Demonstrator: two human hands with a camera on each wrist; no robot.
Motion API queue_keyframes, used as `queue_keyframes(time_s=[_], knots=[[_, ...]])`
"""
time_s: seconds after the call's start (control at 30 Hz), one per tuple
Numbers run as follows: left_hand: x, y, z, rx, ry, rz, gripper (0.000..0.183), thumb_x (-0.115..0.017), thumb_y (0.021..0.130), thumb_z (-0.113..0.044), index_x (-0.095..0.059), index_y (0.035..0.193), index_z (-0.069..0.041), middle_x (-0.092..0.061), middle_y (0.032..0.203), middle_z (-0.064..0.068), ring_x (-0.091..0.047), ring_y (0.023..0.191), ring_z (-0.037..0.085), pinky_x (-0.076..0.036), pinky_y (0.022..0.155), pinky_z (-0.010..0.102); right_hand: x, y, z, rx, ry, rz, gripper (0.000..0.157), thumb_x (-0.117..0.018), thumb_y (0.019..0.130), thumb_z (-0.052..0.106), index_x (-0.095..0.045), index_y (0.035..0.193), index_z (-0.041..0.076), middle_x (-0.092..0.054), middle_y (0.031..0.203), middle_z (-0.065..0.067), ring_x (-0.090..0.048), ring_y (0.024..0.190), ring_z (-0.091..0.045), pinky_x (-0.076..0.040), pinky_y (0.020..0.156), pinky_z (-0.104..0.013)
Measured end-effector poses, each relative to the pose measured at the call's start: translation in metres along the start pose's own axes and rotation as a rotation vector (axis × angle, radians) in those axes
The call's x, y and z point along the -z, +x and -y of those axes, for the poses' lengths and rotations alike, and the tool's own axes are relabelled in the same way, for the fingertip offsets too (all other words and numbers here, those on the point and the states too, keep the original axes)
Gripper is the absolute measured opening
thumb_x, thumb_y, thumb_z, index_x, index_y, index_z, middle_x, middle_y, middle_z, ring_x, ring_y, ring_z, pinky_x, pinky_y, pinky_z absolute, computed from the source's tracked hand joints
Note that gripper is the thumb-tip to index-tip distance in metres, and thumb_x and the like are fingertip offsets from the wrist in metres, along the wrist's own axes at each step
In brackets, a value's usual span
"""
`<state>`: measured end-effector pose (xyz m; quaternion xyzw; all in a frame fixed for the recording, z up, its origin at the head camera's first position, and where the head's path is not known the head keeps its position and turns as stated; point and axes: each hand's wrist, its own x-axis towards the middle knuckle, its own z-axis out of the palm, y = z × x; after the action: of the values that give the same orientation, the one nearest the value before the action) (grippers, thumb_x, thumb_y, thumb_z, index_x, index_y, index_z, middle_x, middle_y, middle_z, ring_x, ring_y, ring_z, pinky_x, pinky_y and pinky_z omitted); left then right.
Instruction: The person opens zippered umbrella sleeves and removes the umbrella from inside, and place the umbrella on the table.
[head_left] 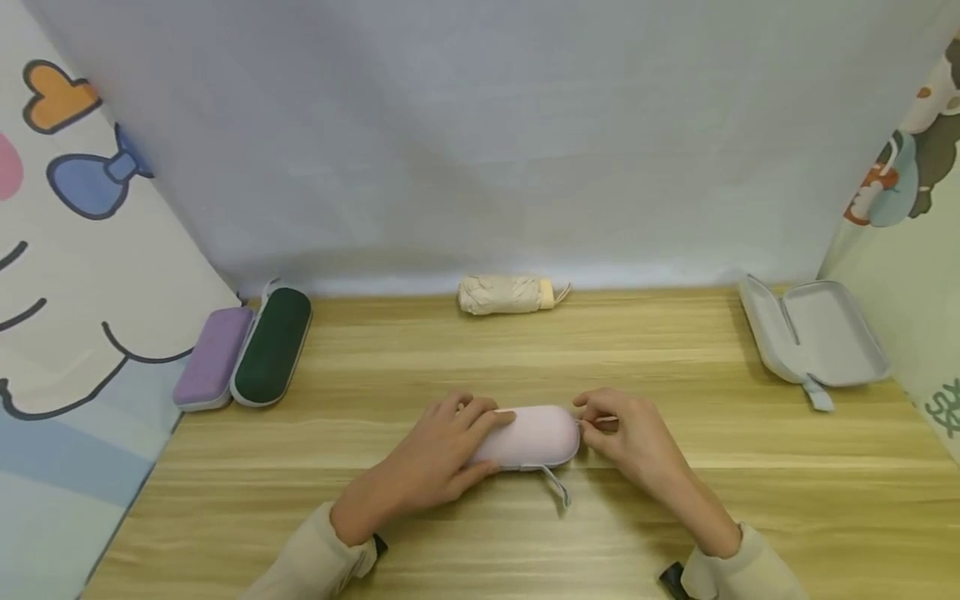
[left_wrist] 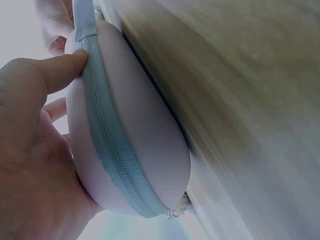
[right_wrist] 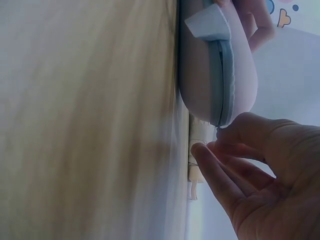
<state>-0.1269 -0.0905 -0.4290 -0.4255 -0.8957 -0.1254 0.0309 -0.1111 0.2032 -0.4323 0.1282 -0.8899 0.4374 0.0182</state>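
A pale pink zippered glasses case (head_left: 540, 433) lies on the wooden table in front of the person, with a grey strap (head_left: 556, 485) sticking out from its near side. Fingers over its top and thumb at its near side, the left hand (head_left: 435, 450) holds the left end. In the left wrist view, that thumb presses at the grey-green zipper (left_wrist: 107, 125) close to the strap. At the case's right end, the right hand (head_left: 633, 433) pinches the small zipper pull (right_wrist: 218, 130) between thumb and finger. Part of the zipper is unfastened in the right wrist view.
A folded beige umbrella (head_left: 501, 296) lies at the back middle of the table. At the left edge, a purple case (head_left: 215, 354) and a dark green case (head_left: 274, 346) sit side by side. An opened light grey case (head_left: 836, 333) lies at the back right.
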Motion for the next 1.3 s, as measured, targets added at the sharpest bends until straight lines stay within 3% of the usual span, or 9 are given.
queue_keyframes(time_s=[0.67,0.93,1.3], knots=[[0.001,0.001,0.001,-0.037,-0.020,0.006,0.058,-0.066,0.101,-0.044,-0.049,0.152,-0.022,-0.054,0.145,0.001,-0.050,0.128,0.025,-0.050,0.098,0.047,0.004,0.006,-0.005,-0.003,-0.001,0.002,0.022,-0.076,0.091,-0.002,-0.075,0.113,-0.003,-0.078,0.099,-0.011,-0.077,0.095,-0.029,-0.063,0.083,-0.035],[-0.001,0.001,0.001,-0.052,0.000,-0.008,0.058,-0.067,0.101,-0.044,-0.049,0.151,-0.021,-0.055,0.143,0.002,-0.051,0.126,0.026,-0.050,0.096,0.048,0.005,0.013,-0.006,0.007,-0.038,0.060,0.003,-0.075,0.095,0.004,-0.078,0.096,0.004,-0.075,0.116,-0.016,-0.076,0.100,-0.030,-0.063,0.083,-0.033],[-0.001,0.002,0.002,-0.040,-0.007,0.006,0.060,-0.066,0.101,-0.046,-0.048,0.153,-0.023,-0.056,0.144,0.002,-0.052,0.128,0.027,-0.051,0.096,0.048,0.006,0.027,-0.011,0.050,-0.081,0.121,0.007,-0.076,0.094,0.005,-0.078,0.100,0.005,-0.077,0.112,-0.015,-0.076,0.098,-0.029,-0.063,0.083,-0.035]])
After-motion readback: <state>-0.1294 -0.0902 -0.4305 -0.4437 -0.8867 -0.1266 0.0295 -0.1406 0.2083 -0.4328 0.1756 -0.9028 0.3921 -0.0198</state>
